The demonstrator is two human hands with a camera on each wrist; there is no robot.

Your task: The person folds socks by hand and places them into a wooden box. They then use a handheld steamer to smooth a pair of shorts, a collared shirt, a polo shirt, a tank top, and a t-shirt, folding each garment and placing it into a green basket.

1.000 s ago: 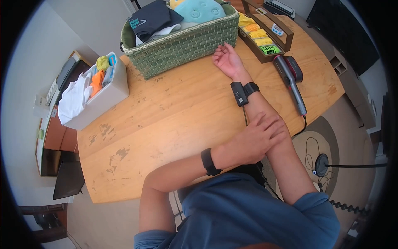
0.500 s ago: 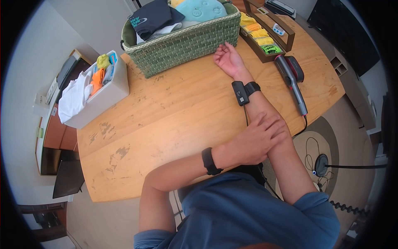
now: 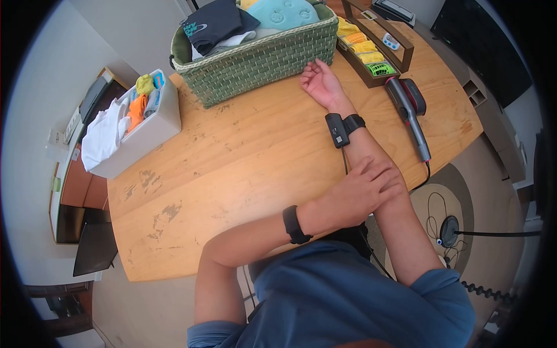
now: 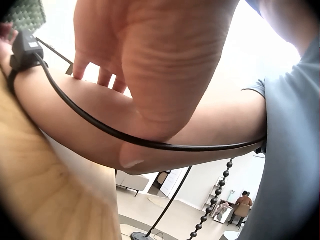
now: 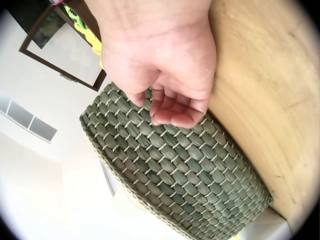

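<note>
My left hand [image 3: 360,194] lies over my right forearm [image 3: 394,211] close to the elbow, its bent fingers spread across the top. In the left wrist view the thumb of the left hand [image 4: 160,65] reaches the forearm's near side while the fingertips touch the far side. My right hand [image 3: 322,87] rests palm up, its fingers loosely curled and holding nothing, in front of the green woven basket [image 3: 255,72]. The right wrist view shows the right hand [image 5: 165,65] by the basket's woven wall [image 5: 175,165]. Both wrists wear black straps.
Folded clothes [image 3: 214,26] and a light blue item [image 3: 284,14] fill the basket. A white bin [image 3: 168,110] of clothes stands at the left table edge. Right of the basket are a brown box [image 3: 371,81] with yellow items and a grey corded appliance [image 3: 406,113].
</note>
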